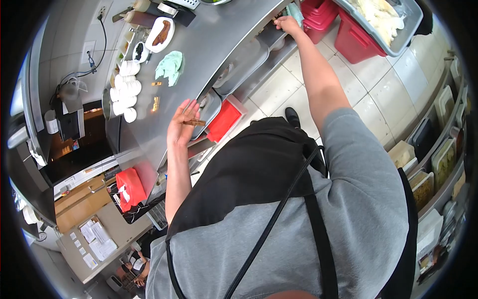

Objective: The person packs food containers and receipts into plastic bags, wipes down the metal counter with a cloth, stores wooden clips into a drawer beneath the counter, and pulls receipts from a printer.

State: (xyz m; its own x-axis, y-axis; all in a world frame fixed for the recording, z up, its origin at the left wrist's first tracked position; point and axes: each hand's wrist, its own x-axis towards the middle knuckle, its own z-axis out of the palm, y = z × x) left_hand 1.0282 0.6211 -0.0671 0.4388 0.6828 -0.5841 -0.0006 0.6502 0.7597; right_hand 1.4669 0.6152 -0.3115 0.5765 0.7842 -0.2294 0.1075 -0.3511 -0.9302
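My left hand [180, 130] is over the counter's front edge, palm partly up, with a short brown stick-like piece [194, 122] held across it under the thumb. Its exact kind is too small to tell. On the steel counter [209, 45] nearby lie small yellow-brown pieces [156, 103] and a crumpled pale green cloth [170, 68]. My right hand [288, 24] reaches to the shelf below the counter at the far end, beside another pale green cloth [295, 14]. Its fingers are closed together, and what they pinch is hidden.
Stacked white cups [127, 89] and a white dish with brown food [161, 35] stand near the wall. Below the counter are trays [244, 70] and a red bin [225, 121]. Red tubs [356, 40] and a grey tub [398, 42] stand to the right, shelves beyond. Someone sits at lower left.
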